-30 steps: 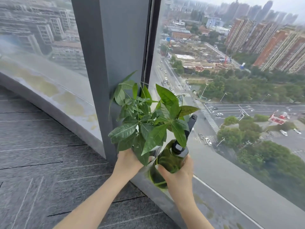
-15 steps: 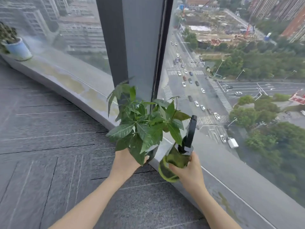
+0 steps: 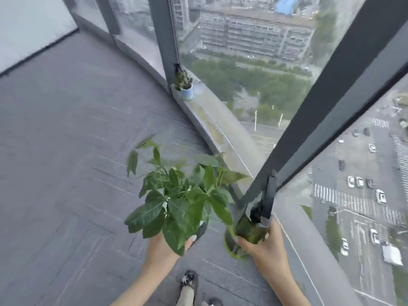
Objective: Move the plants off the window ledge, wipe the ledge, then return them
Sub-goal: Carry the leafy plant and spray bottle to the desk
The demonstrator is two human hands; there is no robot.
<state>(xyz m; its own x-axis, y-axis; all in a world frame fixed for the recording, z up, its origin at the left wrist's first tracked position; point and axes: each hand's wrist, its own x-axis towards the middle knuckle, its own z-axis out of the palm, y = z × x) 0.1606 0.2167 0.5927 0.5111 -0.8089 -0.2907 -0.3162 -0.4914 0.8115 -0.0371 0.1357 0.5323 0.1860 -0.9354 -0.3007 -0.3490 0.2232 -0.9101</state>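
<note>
Leafy plant [image 3: 176,199] near ledge [image 3: 223,133], blue pot [image 3: 186,91] beyond

Left hand [image 3: 164,250] holds leafy plant [image 3: 176,202]; right hand [image 3: 268,246] grips green, possibly glass, bottle [image 3: 249,228]

You hold a green-leaved plant [image 3: 176,199] and a dark green bottle [image 3: 249,228]; pale blue pot [image 3: 187,92] on stained grey ledge [image 3: 220,129]; floor [image 3: 66,151] grey.

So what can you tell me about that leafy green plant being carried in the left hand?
The leafy green potted plant has broad, glossy, pointed leaves fanning out in clusters, a few pale and blurred at the top. Its dark pot is mostly hidden under the foliage. The left hand holds it from below, upright, off the grey window ledge and above the grey floor.
</note>
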